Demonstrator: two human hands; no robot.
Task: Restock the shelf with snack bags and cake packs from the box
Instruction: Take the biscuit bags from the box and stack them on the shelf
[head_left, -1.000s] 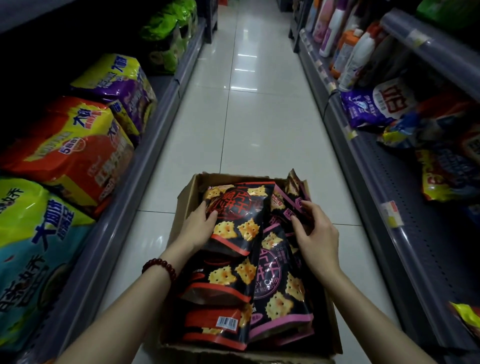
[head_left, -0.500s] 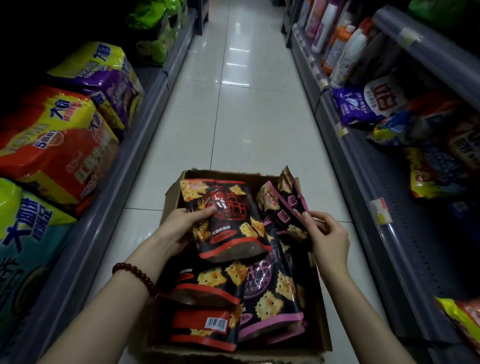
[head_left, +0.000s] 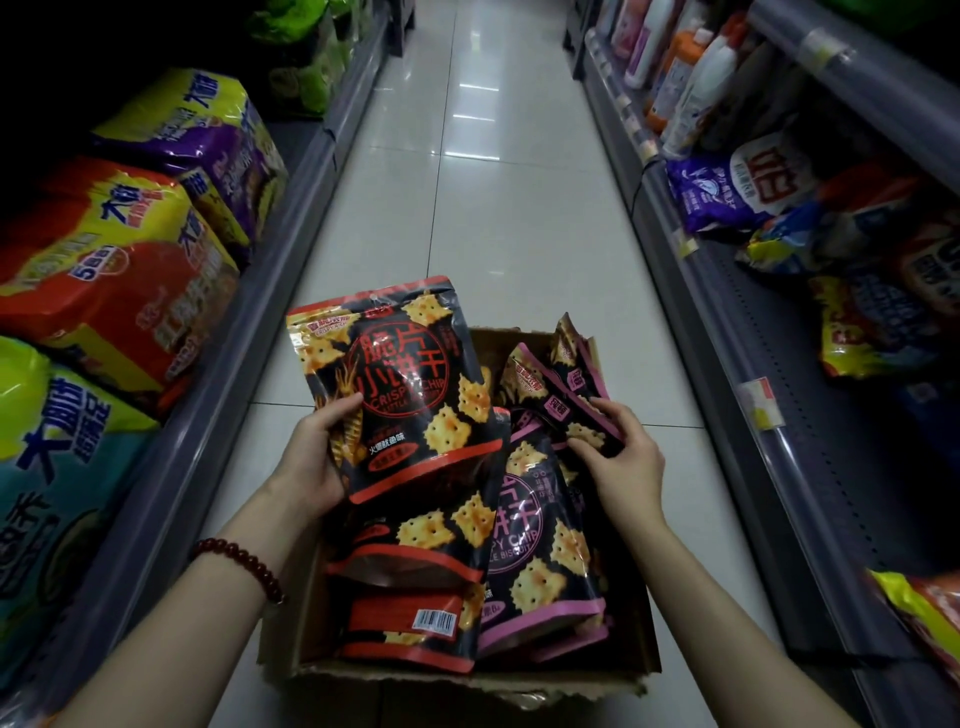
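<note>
An open cardboard box (head_left: 306, 613) stands on the aisle floor below me, filled with black cracker snack bags. My left hand (head_left: 311, 457) grips a red-trimmed snack bag (head_left: 400, 384) by its lower left corner and holds it up above the box. My right hand (head_left: 623, 457) pinches the pink-trimmed bags (head_left: 561, 384) standing upright at the box's far right. More red-trimmed bags (head_left: 410, 587) and a pink-trimmed bag (head_left: 540, 551) lie flat inside.
The left shelf (head_left: 171, 467) holds large snack packs in yellow, red, purple and green. The right shelf (head_left: 779, 415) carries loose bags and, farther back, bottles, with bare perforated shelf surface near me. A white tiled aisle floor (head_left: 483, 182) runs ahead between them.
My left hand has lifted the red-trimmed bag up out of the box. My right hand has stayed on the upright pink-trimmed bags, shifting its hold slightly.
</note>
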